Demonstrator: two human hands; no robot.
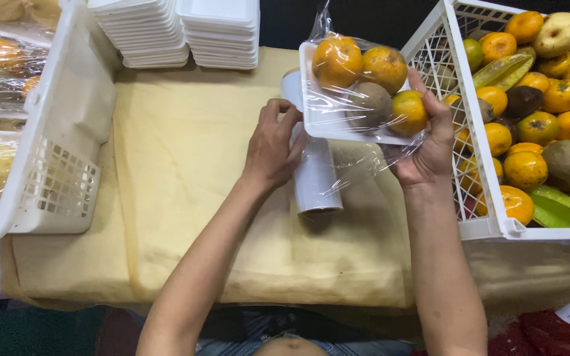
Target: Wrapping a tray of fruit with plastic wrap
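My right hand [425,142] holds a white foam tray [324,125] of oranges and a brown kiwi, tilted up and covered in clear cling film [357,161]. The film stretches from the tray down to a white roll of cling film [315,173] lying on the yellow cloth [186,198]. My left hand [273,144] rests on the roll's left side and grips it, just left of the tray.
A white basket [489,198] of oranges, kiwis and green star fruit stands at the right. Another white basket [54,145] with wrapped fruit trays stands at the left. Two stacks of empty foam trays [179,33] sit at the back.
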